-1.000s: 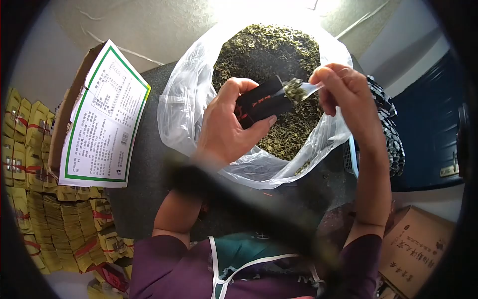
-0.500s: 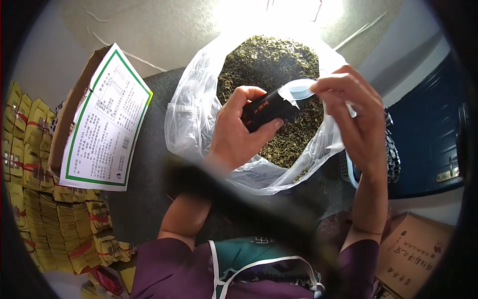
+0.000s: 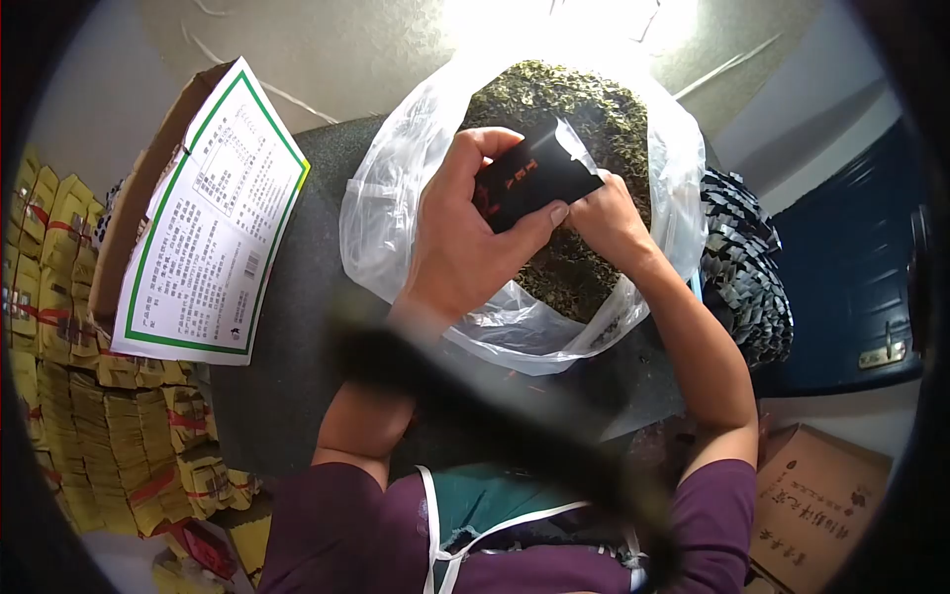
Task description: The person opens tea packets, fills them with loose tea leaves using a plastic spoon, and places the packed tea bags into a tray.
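Note:
My left hand is wrapped round a small black tea packet with orange "TEA" lettering. The packet is tilted, its torn, whitish mouth facing up and to the right. My right hand is down by the packet's right edge, over the tea leaves. Its fingers are curled and partly hidden behind the packet, so what they hold cannot be made out. Below both hands, loose dried tea leaves fill a large clear plastic bag with its rim folded outward.
A cardboard box with a green-bordered white label stands left on the dark tabletop. Stacked yellow packets lie farther left. On the right are a heap of shiny black packets, a blue panel and a brown carton.
My right hand has moved down and left from the packet's mouth to beside the packet. The pale blue cup-like piece it held there is out of sight. The left hand still holds the packet.

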A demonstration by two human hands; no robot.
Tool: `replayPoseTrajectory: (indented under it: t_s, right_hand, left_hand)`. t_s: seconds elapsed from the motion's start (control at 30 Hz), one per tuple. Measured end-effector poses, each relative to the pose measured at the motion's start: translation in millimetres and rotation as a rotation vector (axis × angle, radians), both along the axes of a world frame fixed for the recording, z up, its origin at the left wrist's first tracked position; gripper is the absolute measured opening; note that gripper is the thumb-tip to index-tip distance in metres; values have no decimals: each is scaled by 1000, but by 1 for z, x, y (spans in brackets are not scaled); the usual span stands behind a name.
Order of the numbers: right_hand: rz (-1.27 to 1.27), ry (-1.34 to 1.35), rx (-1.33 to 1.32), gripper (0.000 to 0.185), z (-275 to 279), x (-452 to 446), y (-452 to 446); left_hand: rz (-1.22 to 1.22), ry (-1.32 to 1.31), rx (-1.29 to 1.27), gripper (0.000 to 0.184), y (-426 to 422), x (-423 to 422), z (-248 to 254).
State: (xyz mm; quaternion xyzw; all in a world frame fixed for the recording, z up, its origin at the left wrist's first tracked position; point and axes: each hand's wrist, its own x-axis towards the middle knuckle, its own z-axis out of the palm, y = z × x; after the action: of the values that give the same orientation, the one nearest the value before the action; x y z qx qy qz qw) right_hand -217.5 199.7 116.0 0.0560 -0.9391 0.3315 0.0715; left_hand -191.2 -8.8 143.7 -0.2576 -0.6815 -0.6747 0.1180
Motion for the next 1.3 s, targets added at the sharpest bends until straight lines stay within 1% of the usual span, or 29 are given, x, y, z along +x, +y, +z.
replayPoseTrajectory:
  t_s: [0.03,0.07,0.13,0.17,0.23,0.3,0.4,0.47,0.5,0.57,0.7,0.8,0.87,0.9,0.97,1.0,1.03,1.1,1.13,1.23,1.3]
  right_hand:
    - [-23,-153,-186,26,8,2,-9]
    - [-20,-156,-184,26,7,0,-11]
    - [-63,-219,-371,25,7,-5,-10]
    - [-34,-245,-425,24,10,-7,-5]
    - [-41,-207,-568,24,16,-7,2]
    - [-56,-177,-595,24,28,-4,10]
    - [-55,-139,-564,25,57,8,20]
    - [-59,-108,-558,26,75,16,26]
    - [-60,-100,-548,26,83,19,30]
    - [-48,-84,-568,27,98,26,36]
    - [-41,-79,-558,29,123,39,37]
    - [-16,-105,-519,29,133,45,29]
    - [50,-132,-405,28,135,46,23]
    - [50,-130,-405,28,134,47,16]
    - [145,-48,-218,26,131,51,-2]
    - [146,-16,-103,19,130,54,-8]
    - [148,-15,-102,19,130,56,-13]
    - [357,438,188,12,133,61,-21]
    - [367,471,221,8,140,67,-25]
    - [317,541,282,10,152,80,-24]
    - [292,569,251,11,160,86,-17]
  left_hand:
    - [-6,0,20,50,-2,-1,0]
    - [-1,8,22,50,-3,-4,-1]
    - [12,-8,26,50,-5,-5,0]
    - [20,-21,29,50,-6,-5,1]
    - [48,2,54,50,-6,-10,-4]
    - [73,28,80,51,-5,-13,-4]
    - [81,-32,64,50,-5,-10,-2]
    - [109,-75,-32,50,-4,-8,-1]
    - [105,-71,-31,50,-3,-8,-1]
    - [155,-39,-147,51,-2,-7,0]
    - [141,-53,-177,52,-1,-5,3]
    - [150,-16,-227,51,0,-4,2]
    - [115,-34,-161,52,2,-4,0]
    - [115,-33,-160,52,3,-3,0]
    - [77,-58,-134,53,4,-2,1]
    - [77,-56,-133,53,4,-2,2]
    - [69,-60,-128,53,4,-1,2]
    - [68,-63,-121,52,4,-1,4]
    - [25,-107,-90,51,3,0,6]
    - [-32,-168,-43,49,1,1,6]
    - [-53,-185,-28,48,2,1,5]
